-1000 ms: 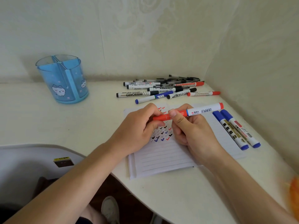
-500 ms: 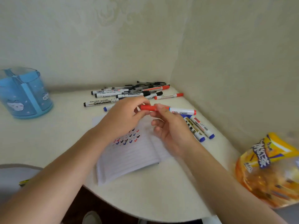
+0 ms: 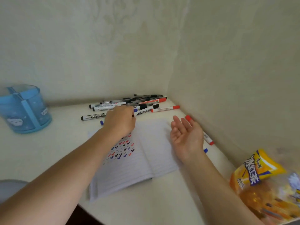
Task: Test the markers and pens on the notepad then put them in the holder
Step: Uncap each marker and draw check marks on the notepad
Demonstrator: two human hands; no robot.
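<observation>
Ticks mark the notepad (image 3: 123, 166) under the left hand (image 3: 120, 122), grip unclear; right hand (image 3: 186, 137) spread empty; pile (image 3: 129, 103) beyond waits

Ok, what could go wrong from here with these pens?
1. The left hand reaches into the loose pile of markers; a nudge could roll some across the table.
2. The red marker lies by the wall behind the right hand, far from the holder; it may get forgotten.
3. The left forearm hangs over the ticks on the notepad; fresh ink could smear.
</observation>
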